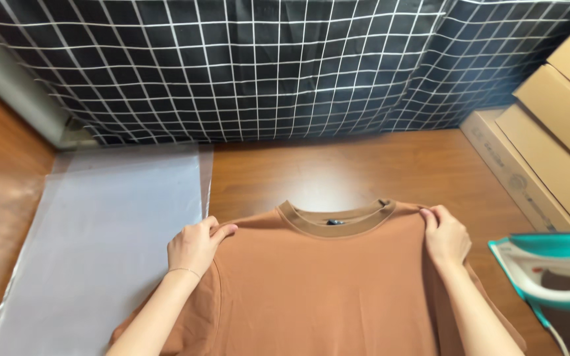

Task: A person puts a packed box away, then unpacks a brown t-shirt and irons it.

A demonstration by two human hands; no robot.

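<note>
A: From the head view, where is the garment now?

B: The rust-brown cotton T-shirt with the ribbed round collar (324, 283) lies flat on the brown wooden desk (364, 168), collar away from the person. The left hand (196, 245) is closed on the left shoulder seam, fingers pinching the cloth. The right hand (444, 236) is closed the same way on the right shoulder seam.

A: What could go wrong from here, in your opinion?

B: I think the first risk is the white and teal electric iron (552, 270). It stands just beside the right forearm, at the right edge of the desk. If the right elbow swings out, it may knock the iron or touch its plate. I cannot tell if the iron is hot.

A: And the cloth itself?

B: If one hand pulls harder than the other, the shoulders will go crooked and the collar may wrinkle. The lower part of the T-shirt is outside the picture, so I cannot say if it hangs over the desk edge; if it does, its weight could drag the cloth.

A: Something on the left side?

B: Yes, the clear thin plastic sheet (107, 231) lies touching the left sleeve. It looks smooth, so the sleeve could slip on it, or the sheet could shift under the left hand. The tan cardboard boxes (549, 132) and the black cloth with white grid lines (265, 66) are well apart, so I see no danger there.
</note>
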